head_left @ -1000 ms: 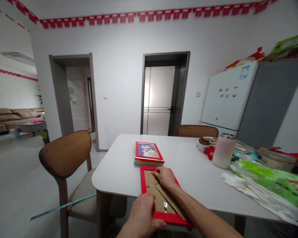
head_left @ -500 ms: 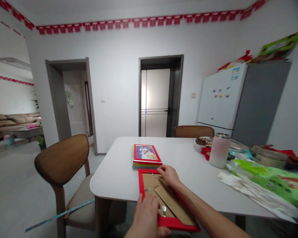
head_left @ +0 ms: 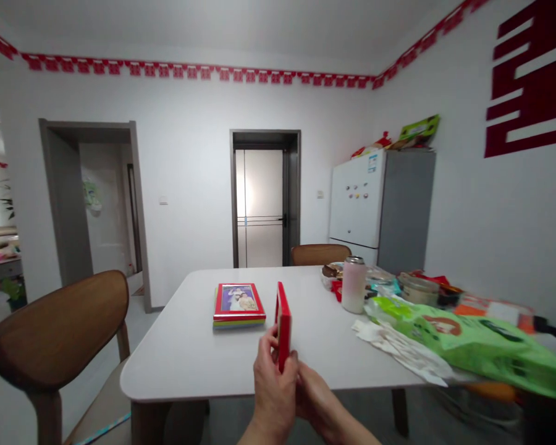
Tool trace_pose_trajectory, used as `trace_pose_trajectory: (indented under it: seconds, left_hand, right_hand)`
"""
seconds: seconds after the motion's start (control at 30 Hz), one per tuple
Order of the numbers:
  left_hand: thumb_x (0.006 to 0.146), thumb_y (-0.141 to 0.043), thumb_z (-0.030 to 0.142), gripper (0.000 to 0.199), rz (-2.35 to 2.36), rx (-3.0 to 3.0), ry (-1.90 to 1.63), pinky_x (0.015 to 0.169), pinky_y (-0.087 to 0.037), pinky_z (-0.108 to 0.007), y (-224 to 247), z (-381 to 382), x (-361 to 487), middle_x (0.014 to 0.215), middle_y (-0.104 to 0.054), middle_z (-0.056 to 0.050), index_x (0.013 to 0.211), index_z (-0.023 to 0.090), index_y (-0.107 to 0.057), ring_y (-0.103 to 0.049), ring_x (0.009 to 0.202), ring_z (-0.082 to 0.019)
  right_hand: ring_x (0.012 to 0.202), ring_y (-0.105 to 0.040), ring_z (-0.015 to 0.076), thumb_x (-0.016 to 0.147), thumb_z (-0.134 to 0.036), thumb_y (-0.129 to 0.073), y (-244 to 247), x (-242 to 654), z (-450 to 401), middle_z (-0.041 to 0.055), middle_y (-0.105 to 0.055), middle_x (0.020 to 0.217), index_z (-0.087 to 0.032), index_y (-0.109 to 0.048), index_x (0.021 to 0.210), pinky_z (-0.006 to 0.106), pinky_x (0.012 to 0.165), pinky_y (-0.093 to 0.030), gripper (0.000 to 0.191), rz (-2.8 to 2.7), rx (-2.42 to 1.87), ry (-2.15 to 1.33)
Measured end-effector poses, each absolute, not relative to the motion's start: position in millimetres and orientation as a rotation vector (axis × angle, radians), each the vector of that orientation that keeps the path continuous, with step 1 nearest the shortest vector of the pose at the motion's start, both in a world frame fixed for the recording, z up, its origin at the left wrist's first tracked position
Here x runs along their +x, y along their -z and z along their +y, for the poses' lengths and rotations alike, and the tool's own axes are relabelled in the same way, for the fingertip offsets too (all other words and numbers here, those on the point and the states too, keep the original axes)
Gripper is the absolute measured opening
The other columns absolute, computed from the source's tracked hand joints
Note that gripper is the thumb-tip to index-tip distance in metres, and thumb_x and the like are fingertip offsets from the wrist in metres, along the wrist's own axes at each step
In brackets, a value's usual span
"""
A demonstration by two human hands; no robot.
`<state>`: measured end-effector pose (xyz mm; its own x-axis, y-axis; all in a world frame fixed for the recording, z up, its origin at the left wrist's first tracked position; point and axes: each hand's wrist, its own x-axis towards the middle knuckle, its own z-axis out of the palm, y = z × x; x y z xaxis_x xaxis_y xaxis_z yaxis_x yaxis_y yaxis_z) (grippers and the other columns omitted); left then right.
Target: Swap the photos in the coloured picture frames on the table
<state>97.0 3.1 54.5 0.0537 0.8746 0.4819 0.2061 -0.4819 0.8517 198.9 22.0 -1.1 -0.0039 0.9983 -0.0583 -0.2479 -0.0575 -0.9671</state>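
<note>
A red picture frame (head_left: 284,327) stands upright on edge over the near side of the table, its narrow side facing me. My left hand (head_left: 273,377) grips its lower left, fingers wrapped round the edge. Lower and to the right, my right hand (head_left: 308,386) is closed on the bottom of the same frame, partly hidden behind the left hand. Beyond them to the left lies a stack of picture frames (head_left: 239,303), the top one red with a photo of people, a green-edged one beneath.
On the white table (head_left: 176,346), a pink-white bottle (head_left: 353,284), white gloves (head_left: 401,349), a green package (head_left: 472,346) and food containers (head_left: 417,289) crowd the right side. Wooden chairs stand at the left (head_left: 69,327) and far side (head_left: 320,254). A refrigerator (head_left: 356,204) is behind.
The red frame has turned from lying back-up to standing on edge. Both hands have come together at its lower part. My view has swung to the right.
</note>
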Motion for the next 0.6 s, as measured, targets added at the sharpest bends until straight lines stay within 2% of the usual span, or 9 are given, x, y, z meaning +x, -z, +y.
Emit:
trace_pose_trajectory:
  seconds: [0.07,0.13,0.23,0.3,0.37,0.47,0.53,0.6]
  left_hand:
    - [0.074,-0.043,0.024,0.023,0.931,1.566,-1.571,0.078,-0.043,-0.028,-61,10,106,0.092,-0.058,-0.006,0.096,0.018,-0.04,-0.055,0.086,-0.017]
    - [0.072,-0.046,0.019,0.037,0.786,1.468,-1.584,0.078,-0.043,-0.026,-61,22,111,0.099,-0.057,-0.005,0.107,0.018,-0.032,-0.056,0.089,-0.015]
    - [0.073,-0.045,0.014,0.048,0.857,1.507,-1.377,0.076,-0.044,-0.022,-49,45,116,0.107,-0.056,-0.006,0.117,0.017,-0.026,-0.056,0.092,-0.014]
    - [0.073,-0.046,0.014,0.045,0.998,1.582,-1.192,0.073,-0.045,-0.021,-35,56,123,0.104,-0.059,-0.006,0.115,0.014,-0.032,-0.057,0.088,-0.014]
    - [0.07,-0.05,0.014,0.042,1.087,1.631,-1.088,0.071,-0.044,-0.022,-20,61,132,0.099,-0.061,-0.007,0.11,0.012,-0.039,-0.058,0.086,-0.016]
    - [0.066,-0.055,0.016,0.037,1.177,1.723,-1.007,0.074,-0.042,-0.026,-4,61,144,0.097,-0.062,-0.006,0.102,0.015,-0.048,-0.057,0.087,-0.018]
    - [0.065,-0.056,0.017,0.035,1.241,1.794,-0.972,0.079,-0.039,-0.028,1,61,149,0.099,-0.061,-0.005,0.1,0.018,-0.05,-0.054,0.092,-0.02]
    - [0.064,-0.056,0.017,0.033,1.302,1.853,-0.945,0.084,-0.035,-0.032,2,63,150,0.101,-0.059,-0.006,0.097,0.019,-0.052,-0.051,0.097,-0.022]
  right_hand:
    - [0.066,-0.062,0.0173,0.073,-0.048,-0.04,-1,200,23,0.005,-0.065,0.086,-0.023,-0.045,0.108,0.027,0.052,-0.046,0.044,-0.951,-0.988,-1.242]
    - [0.069,-0.062,0.0183,0.072,-0.04,-0.042,-6,223,31,0.0051,-0.065,0.089,-0.022,-0.041,0.114,0.027,0.054,-0.047,0.046,-0.911,-1.039,-1.074]
    - [0.063,-0.063,0.0186,0.073,-0.033,-0.039,-15,282,48,0.007,-0.067,0.084,-0.016,-0.04,0.117,0.028,0.053,-0.047,0.047,-0.934,-1.386,-0.939]
    - [0.064,-0.063,0.0173,0.073,-0.029,-0.039,-20,318,60,0.0059,-0.067,0.083,-0.016,-0.049,0.11,0.026,0.054,-0.047,0.04,-1.119,-1.63,-0.746]
    - [0.067,-0.063,0.0171,0.072,-0.026,-0.041,-22,341,70,0.005,-0.068,0.079,-0.017,-0.059,0.094,0.024,0.056,-0.045,0.03,-1.253,-1.783,-0.57]
    - [0.065,-0.062,0.0192,0.07,-0.025,-0.045,-21,351,78,0.0058,-0.068,0.067,-0.017,-0.064,0.075,0.025,0.055,-0.043,0.021,-1.289,-1.876,-0.448]
    - [0.062,-0.061,0.0193,0.071,-0.027,-0.048,-18,347,79,0.0053,-0.066,0.062,-0.018,-0.064,0.071,0.026,0.055,-0.043,0.019,-1.294,-1.92,-0.376]
    - [0.066,-0.059,0.0173,0.074,-0.03,-0.048,-15,340,79,0.0049,-0.065,0.069,-0.02,-0.063,0.075,0.026,0.059,-0.044,0.018,-1.292,-1.943,-0.291]
